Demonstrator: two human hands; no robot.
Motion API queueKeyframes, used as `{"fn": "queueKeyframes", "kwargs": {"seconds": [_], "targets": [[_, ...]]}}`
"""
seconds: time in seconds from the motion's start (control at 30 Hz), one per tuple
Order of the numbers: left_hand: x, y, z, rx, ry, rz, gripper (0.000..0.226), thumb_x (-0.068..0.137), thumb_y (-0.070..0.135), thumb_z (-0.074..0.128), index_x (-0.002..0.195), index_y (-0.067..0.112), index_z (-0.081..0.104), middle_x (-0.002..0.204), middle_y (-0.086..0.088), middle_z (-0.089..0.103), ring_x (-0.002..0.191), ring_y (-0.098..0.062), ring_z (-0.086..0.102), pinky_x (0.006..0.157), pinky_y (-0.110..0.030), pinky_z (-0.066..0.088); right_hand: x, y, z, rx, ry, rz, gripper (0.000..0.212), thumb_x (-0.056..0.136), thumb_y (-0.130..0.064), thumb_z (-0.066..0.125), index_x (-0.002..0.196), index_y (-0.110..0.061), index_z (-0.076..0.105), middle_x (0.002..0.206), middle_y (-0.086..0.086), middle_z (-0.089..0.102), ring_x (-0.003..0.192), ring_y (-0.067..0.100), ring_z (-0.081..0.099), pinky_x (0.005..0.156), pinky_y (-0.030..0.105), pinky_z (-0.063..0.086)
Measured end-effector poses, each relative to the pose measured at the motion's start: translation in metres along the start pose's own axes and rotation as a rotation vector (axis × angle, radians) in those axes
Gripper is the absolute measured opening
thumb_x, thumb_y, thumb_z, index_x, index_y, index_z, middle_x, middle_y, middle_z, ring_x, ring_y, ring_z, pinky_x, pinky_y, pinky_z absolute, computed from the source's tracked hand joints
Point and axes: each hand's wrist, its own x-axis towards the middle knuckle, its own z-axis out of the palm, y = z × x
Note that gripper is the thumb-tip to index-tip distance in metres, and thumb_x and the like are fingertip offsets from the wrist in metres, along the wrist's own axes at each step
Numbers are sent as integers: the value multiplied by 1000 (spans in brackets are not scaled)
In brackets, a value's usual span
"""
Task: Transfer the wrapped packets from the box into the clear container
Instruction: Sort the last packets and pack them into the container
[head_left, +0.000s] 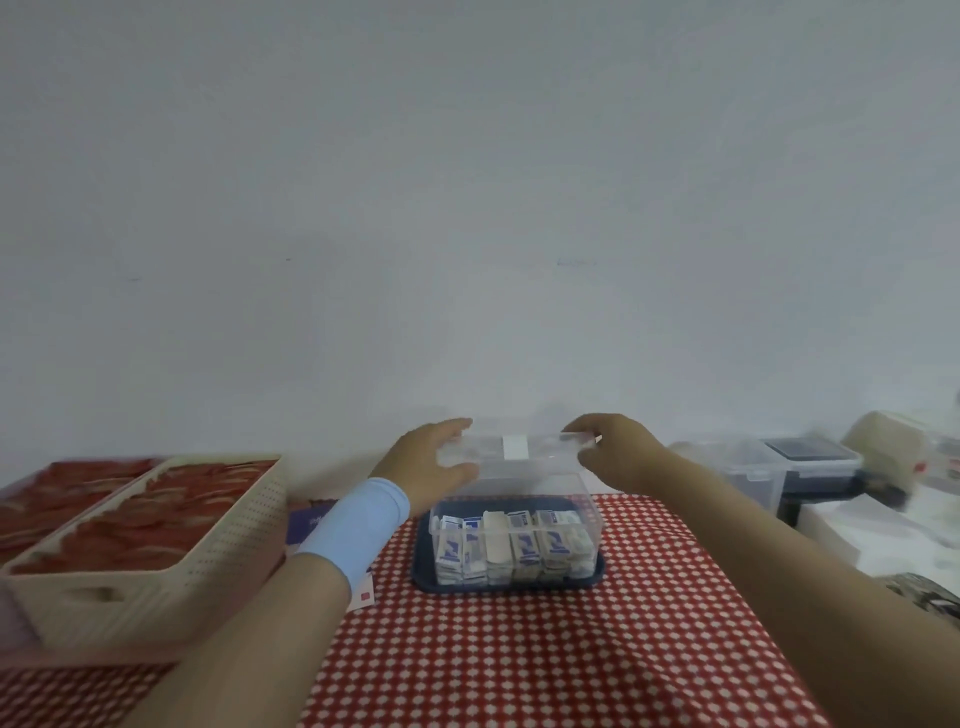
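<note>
A clear container (584, 506) stands on a dark blue tray (423, 571) at the table's middle, with several white and blue wrapped packets (511, 545) upright in a row inside it. A clear lid (514, 447) with a white latch hangs above the container's back edge. My left hand (434, 462) grips the lid's left end, thumb below and fingers on top. My right hand (618, 452) grips its right end. The source box cannot be told apart from the other things.
A beige perforated basket (223, 540) of red and white items sits at the left, beside a second such heap. A purple packet (306, 519) lies behind my left wrist. A lidded clear bin (769, 467) and white clutter stand at the right. Red checked cloth (545, 665) covers the table.
</note>
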Motion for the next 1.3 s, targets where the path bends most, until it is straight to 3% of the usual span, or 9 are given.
{"fn": "queueKeyframes", "kwargs": {"seconds": [0.1,0.27,0.5,0.57,0.67,0.83,1.03,1.3], "targets": [[-12,0,5,194,-71,41,53,91,38,65,142,34,49,140,6,51,131,-18,45,113,-36,35,-22,1,5,-52,-79,-7,47,88,-14,67,133,-28,60,139,-4,59,119,15,56,104,30,44],[-26,3,11,324,-134,58,52,93,35,65,142,31,49,143,5,48,132,-17,42,112,-36,34,-45,1,14,-112,-120,-3,66,86,-33,74,146,-31,47,153,-5,44,138,17,43,115,35,35],[-38,9,15,430,-182,69,50,99,42,54,147,36,43,148,5,43,136,-19,37,112,-36,34,-56,-16,32,-195,-147,-106,58,91,-35,63,147,-38,45,162,-4,29,148,20,28,121,41,24],[-38,13,16,451,-185,65,47,99,42,54,145,35,46,147,6,42,136,-18,36,113,-36,33,-54,-26,38,-259,-145,-198,55,93,-37,60,146,-40,46,161,-3,32,147,19,29,121,40,24],[-35,19,18,417,-182,60,45,97,38,58,140,28,54,142,5,46,132,-18,41,112,-35,34,-49,-40,45,-275,-160,-253,51,94,-42,61,143,-36,51,150,-3,46,136,19,43,113,38,35],[-29,22,22,489,-143,78,30,90,35,67,119,27,70,118,0,62,102,-22,59,89,-35,47,-41,-44,55,-368,-85,-258,50,86,-52,67,134,-41,56,132,-6,54,119,19,49,98,37,45],[-32,19,27,474,-65,69,40,91,35,68,130,31,63,126,3,60,114,-22,56,100,-36,46,-43,-43,66,-378,5,-279,50,86,-48,70,133,-33,58,127,-6,56,111,17,50,91,32,45],[-43,18,27,413,-80,84,46,93,26,66,138,26,55,135,1,54,124,-21,48,106,-36,41,-50,-47,64,-353,0,-261,49,89,-45,68,134,-33,56,132,-8,56,115,15,50,96,32,44]]}}
